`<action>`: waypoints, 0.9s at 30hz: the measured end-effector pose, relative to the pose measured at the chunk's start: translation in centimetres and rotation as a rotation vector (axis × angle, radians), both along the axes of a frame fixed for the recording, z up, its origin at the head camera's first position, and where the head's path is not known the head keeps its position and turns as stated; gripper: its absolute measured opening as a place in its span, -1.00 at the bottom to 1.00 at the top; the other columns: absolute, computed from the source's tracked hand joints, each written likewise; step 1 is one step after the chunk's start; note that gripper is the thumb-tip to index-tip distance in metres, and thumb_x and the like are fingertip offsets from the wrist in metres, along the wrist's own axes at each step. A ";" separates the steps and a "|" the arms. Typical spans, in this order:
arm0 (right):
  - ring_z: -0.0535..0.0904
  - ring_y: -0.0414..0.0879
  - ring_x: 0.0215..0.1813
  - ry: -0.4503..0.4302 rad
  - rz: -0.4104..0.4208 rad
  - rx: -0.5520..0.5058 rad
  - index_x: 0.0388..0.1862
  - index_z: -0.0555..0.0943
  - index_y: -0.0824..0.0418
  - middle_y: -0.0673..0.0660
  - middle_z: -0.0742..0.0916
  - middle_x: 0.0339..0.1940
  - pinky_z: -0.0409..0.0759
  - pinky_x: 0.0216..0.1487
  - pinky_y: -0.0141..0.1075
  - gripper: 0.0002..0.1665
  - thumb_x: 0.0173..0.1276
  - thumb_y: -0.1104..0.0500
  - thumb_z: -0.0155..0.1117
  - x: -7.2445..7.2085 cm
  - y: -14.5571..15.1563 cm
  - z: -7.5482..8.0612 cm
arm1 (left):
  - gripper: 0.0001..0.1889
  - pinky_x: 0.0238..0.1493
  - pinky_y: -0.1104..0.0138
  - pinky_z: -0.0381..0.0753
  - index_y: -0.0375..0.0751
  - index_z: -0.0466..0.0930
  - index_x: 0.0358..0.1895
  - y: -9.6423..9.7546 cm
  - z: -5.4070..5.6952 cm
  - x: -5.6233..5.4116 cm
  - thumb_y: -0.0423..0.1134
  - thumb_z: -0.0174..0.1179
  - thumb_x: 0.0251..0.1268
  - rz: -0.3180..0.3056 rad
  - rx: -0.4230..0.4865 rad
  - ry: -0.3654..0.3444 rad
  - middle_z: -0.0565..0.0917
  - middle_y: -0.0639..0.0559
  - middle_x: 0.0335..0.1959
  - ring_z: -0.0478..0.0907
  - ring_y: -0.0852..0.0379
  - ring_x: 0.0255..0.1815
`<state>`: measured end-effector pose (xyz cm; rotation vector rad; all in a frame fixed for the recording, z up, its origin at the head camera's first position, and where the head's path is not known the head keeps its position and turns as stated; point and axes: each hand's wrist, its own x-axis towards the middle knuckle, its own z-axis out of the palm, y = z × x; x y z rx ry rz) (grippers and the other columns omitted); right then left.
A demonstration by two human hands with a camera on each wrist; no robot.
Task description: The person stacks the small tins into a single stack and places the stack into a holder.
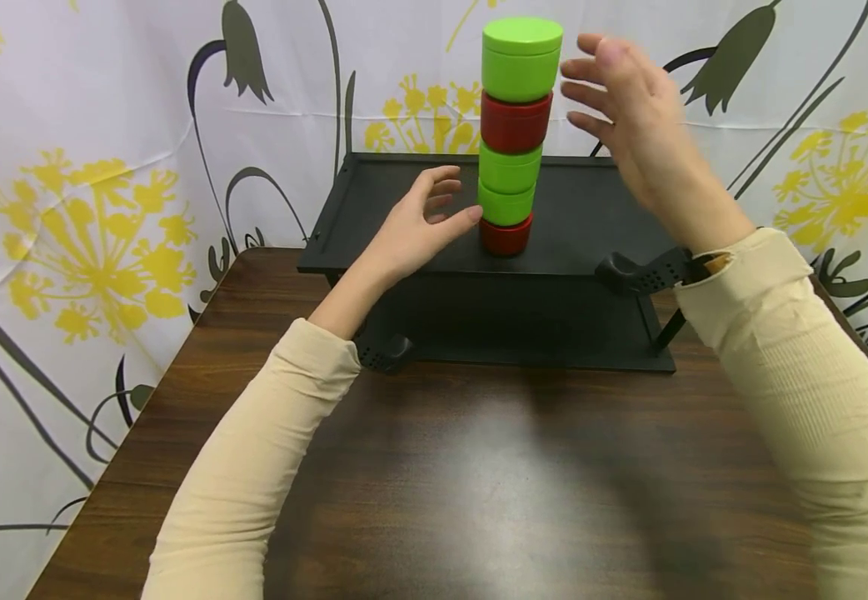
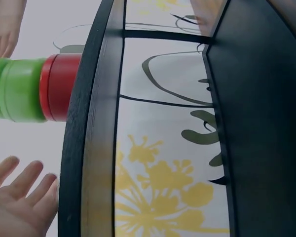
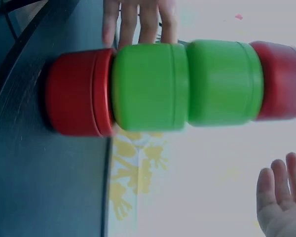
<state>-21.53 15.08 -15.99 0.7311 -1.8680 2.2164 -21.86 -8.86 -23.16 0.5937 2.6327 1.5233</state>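
A tower of stacked round jars stands upright on a black raised shelf (image 1: 396, 187). From the top come a green jar (image 1: 520, 71), a red jar (image 1: 515, 125), two smaller green jars (image 1: 507, 187) and, at the bottom, a red jar (image 1: 505, 237). Beside the lower green jars is my left hand (image 1: 419, 225), fingers spread and gently bent, thumb tip close to the tower; whether it touches cannot be told. My right hand (image 1: 636, 112) is raised right of the top green jar, fingers loosely extended and apart from it. Neither hand holds anything.
The shelf stands on a dark brown wooden table (image 1: 479, 467), with a black lower board (image 1: 509, 333) beneath its top. Behind hangs a white curtain (image 1: 142, 100) with yellow and grey flowers. Black straps with camera mounts (image 1: 644, 273) sit at both wrists.
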 end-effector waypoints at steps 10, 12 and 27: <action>0.34 -0.12 0.18 -0.025 -0.284 -0.209 0.15 0.50 0.15 0.08 0.52 0.09 0.37 0.17 -0.38 -0.48 0.20 0.10 0.35 0.7 7.4 0.3 | -0.38 0.45 0.23 0.27 -0.17 0.26 0.39 -4.4 0.7 2.5 -0.04 0.07 0.30 0.300 0.016 0.400 0.39 -0.11 0.36 0.27 0.04 0.41; 0.27 -0.15 0.27 -0.015 -0.360 -0.176 0.20 0.48 0.13 0.06 0.48 0.15 0.28 0.32 -0.41 -0.46 0.24 0.11 0.32 1.3 8.9 0.3 | -0.37 0.46 0.21 0.25 -0.19 0.27 0.39 -6.0 0.8 2.8 -0.04 0.07 0.27 0.378 0.000 0.437 0.40 -0.14 0.35 0.28 0.02 0.41; 0.07 -0.25 0.53 -0.193 -0.828 0.526 0.54 0.00 -0.01 0.06 0.10 0.58 -0.12 0.60 -0.36 -0.38 0.56 -0.04 -0.26 4.9 15.8 -4.0 | -0.36 0.47 -0.07 0.11 -0.28 0.19 0.42 -15.1 -3.8 3.7 -0.09 0.04 0.34 0.619 -0.251 0.377 0.28 -0.29 0.39 0.14 -0.24 0.44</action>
